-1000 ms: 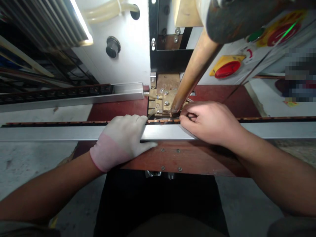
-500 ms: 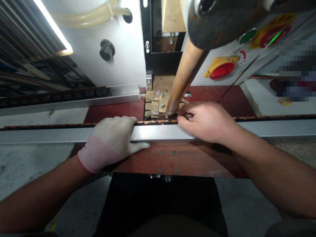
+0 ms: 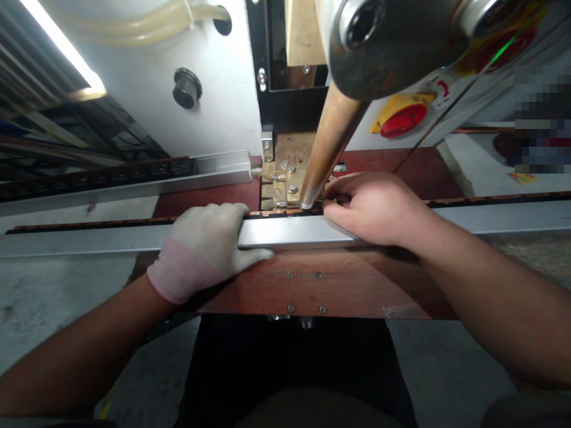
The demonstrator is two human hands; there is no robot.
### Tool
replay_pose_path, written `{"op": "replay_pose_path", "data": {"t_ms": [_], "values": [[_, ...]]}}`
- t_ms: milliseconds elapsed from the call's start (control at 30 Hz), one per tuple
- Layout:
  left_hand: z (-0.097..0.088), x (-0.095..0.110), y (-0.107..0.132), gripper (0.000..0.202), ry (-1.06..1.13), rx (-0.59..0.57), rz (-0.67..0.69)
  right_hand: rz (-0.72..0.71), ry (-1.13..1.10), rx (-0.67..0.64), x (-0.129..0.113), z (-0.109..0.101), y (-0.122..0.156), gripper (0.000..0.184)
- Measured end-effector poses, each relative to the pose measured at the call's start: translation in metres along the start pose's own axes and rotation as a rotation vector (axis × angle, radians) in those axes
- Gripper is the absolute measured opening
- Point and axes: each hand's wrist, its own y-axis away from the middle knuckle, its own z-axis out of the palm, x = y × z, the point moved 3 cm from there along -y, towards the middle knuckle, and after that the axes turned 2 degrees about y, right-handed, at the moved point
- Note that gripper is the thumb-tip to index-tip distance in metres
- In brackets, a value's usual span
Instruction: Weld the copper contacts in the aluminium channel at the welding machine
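A long silver metal rail point(image 3: 289, 230) lies across the brown work plate, with a copper-and-black strip point(image 3: 272, 214) along its far edge. My left hand point(image 3: 203, 246), in a white glove with a pink cuff, is wrapped over the rail, thumb on the near side. Bare, my right hand point(image 3: 372, 208) rests at the rail's far edge with its fingers pinched; whatever they hold is dark, small and mostly hidden. Just left of those fingertips, a slanted copper rod point(image 3: 332, 145) ends at the strip. Behind it sits a brass block point(image 3: 289, 178) with bolts.
Overhead, a thick metal holder point(image 3: 392, 53) carries the copper rod. A red rotary switch point(image 3: 404, 120) is on the machine's right panel, a black knob point(image 3: 186, 89) on the left. Another silver rail point(image 3: 218, 169) lies behind at left. The brown plate point(image 3: 267, 288) has several screws.
The rail has shifted slightly away from me, toward the brass block, both hands moving with it. The dark piece in my right fingers shows less than before. The view has shifted a little.
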Motion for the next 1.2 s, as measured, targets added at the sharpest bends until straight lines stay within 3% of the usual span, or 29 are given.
{"op": "replay_pose_path", "data": {"t_ms": [200,367,1200], "values": [[0.001,-0.009,0.002,0.059,0.066,0.012,0.092,-0.021,0.018,0.013,0.002,0.0,0.002,0.036],[-0.002,-0.018,0.006,0.054,0.068,-0.001,0.038,-0.028,0.029,0.043,0.0,-0.002,0.005,0.035],[-0.003,-0.01,0.014,0.052,0.083,-0.012,0.049,-0.017,0.012,0.082,0.001,-0.008,0.011,0.02]]}}
